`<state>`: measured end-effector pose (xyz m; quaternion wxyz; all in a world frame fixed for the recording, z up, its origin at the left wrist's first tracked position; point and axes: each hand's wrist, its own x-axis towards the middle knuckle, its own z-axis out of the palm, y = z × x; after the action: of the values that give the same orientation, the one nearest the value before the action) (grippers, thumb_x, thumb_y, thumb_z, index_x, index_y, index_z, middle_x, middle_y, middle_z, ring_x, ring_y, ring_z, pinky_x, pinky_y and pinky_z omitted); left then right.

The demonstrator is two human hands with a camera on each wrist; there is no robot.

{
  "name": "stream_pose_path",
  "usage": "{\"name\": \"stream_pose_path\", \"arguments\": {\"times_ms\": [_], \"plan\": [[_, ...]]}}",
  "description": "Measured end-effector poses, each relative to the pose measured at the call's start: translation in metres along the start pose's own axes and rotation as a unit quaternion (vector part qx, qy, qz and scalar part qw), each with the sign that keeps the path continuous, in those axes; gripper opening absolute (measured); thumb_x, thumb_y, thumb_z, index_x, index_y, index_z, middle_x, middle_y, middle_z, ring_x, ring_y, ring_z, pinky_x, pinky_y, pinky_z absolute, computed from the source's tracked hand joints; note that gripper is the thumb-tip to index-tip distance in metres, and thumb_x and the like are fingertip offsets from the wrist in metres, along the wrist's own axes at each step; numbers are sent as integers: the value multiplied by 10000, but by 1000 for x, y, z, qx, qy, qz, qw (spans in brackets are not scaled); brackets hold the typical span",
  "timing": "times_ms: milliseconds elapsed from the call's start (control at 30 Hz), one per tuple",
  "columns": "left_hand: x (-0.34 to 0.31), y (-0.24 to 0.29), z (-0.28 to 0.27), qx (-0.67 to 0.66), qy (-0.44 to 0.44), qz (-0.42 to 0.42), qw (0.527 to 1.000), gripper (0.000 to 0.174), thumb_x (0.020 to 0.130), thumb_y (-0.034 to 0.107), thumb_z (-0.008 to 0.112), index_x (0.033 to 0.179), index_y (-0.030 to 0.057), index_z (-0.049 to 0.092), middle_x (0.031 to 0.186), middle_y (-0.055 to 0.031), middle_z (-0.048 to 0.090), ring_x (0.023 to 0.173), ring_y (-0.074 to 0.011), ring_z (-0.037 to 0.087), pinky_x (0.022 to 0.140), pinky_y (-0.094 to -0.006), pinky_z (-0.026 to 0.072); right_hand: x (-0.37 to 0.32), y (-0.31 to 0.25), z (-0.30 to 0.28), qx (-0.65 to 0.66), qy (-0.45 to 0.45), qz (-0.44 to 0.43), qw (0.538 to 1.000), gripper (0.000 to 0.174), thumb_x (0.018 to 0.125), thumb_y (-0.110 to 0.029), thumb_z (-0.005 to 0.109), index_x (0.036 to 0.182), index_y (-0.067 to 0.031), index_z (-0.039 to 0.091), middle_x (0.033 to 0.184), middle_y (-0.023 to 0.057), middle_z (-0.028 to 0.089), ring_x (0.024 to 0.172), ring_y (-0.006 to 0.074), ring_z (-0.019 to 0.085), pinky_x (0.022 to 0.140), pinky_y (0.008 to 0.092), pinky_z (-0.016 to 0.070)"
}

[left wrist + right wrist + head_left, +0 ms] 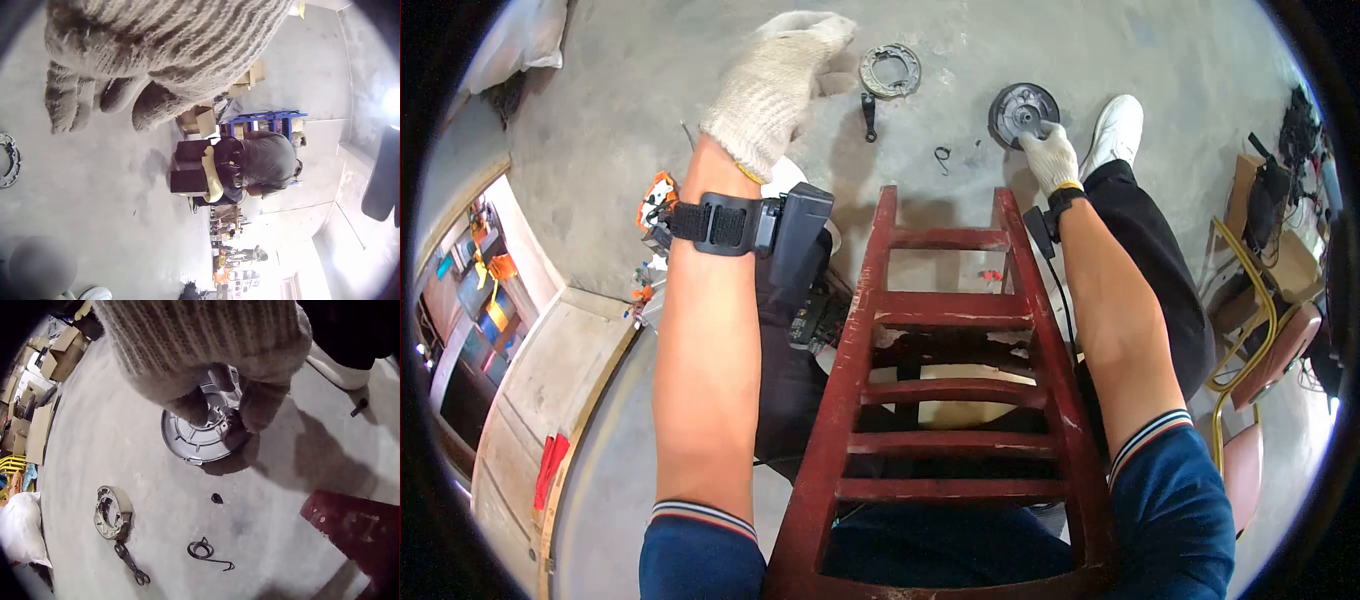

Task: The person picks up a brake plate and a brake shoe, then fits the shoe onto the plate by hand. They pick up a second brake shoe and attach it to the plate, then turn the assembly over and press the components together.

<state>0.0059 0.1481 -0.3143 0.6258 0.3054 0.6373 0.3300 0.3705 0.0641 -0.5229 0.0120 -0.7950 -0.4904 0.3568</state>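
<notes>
My right hand (1052, 160), in a knitted work glove, grips the round grey brake plate (187, 440) by its raised middle. In the right wrist view the fingers hide part of the plate. My gloved left hand (778, 85) hangs over the floor at the upper left, fingers loosely curled around nothing. Beside it on the floor lies the ring of brake shoes (890, 70), with a black lever arm (869, 117) just below. A coiled spring (201, 550) and a small black piece (217, 498) lie between these parts and the plate.
A worn red wooden slatted frame (955, 390) stands between my arms. My white shoe (1116, 130) is right of the plate, near a dark bolt (359, 407). Another person (265, 164) bends over in the background. Cardboard boxes and yellow tubing (1230, 370) line the right side.
</notes>
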Motion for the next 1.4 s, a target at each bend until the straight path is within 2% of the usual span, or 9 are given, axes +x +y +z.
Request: {"name": "stream_pose_path", "arguments": {"times_ms": [200,267,300,400,467,800,1133,1367,1400], "plan": [[40,-47,13,142,-32,-125,981,431,1007,332,645,1294,11,636,1154,-156,716,1054,-277,699,945,-387,567,-6,6,-1,-7,-22,-30,999,501,869,-342,657,1265,-35,646,1147,304,708,1148,439,668,1017,459,516],[48,-59,31,550,-20,-74,832,421,1002,347,601,1275,30,644,1241,-183,680,1123,-332,671,1016,-424,533,-7,9,-1,-5,-67,-47,997,496,879,-333,649,1270,-28,634,1144,304,707,1145,440,668,1007,460,519],[60,-84,27,547,-27,-74,833,421,1002,347,601,1275,30,644,1241,-183,680,1123,-332,671,1016,-424,533,-11,3,-3,2,-70,-13,997,477,887,-319,639,1265,-26,636,1133,298,710,1131,438,672,1001,456,519],[69,-142,14,696,-102,-5,711,427,950,242,535,1338,88,624,1393,-190,604,1244,-413,617,1058,-489,499,-19,-6,-12,16,-93,-23,995,475,888,-315,633,1262,-22,642,1135,295,711,1130,434,673,1005,449,519],[53,-147,19,697,-107,-62,707,417,992,307,523,1328,72,597,1460,-151,519,1301,-395,562,1110,-483,465,-18,0,-10,16,-88,-22,996,487,885,-325,645,1263,-18,657,1145,286,716,1135,425,676,1010,440,519],[40,-154,42,746,-194,41,636,397,920,144,575,1315,133,609,1511,-92,432,1274,-326,572,1068,-474,487,-24,1,-19,14,-74,-45,996,483,894,-319,649,1273,-21,679,1167,289,709,1158,411,674,1028,429,511],[56,-161,40,785,-251,1,566,514,878,177,658,1388,159,599,1654,-78,287,1373,-312,494,1117,-469,467,-35,1,-22,46,-80,-28,995,522,930,-355,650,1327,-17,651,1179,265,720,1160,382,685,1029,397,516],[61,-148,42,747,-265,-46,608,474,886,181,629,1357,125,633,1551,-118,473,1322,-344,579,1075,-477,508,-37,-2,-20,52,-91,-32,994,531,931,-360,642,1308,14,657,1190,249,724,1156,366,692,1028,386,517],[66,-146,45,742,-304,-113,587,501,885,164,592,1384,120,607,1560,-136,472,1328,-366,573,1085,-469,498,-38,-2,-20,36,-96,-31,994,535,929,-365,641,1305,15,660,1192,247,725,1155,364,693,1027,385,517]]}}
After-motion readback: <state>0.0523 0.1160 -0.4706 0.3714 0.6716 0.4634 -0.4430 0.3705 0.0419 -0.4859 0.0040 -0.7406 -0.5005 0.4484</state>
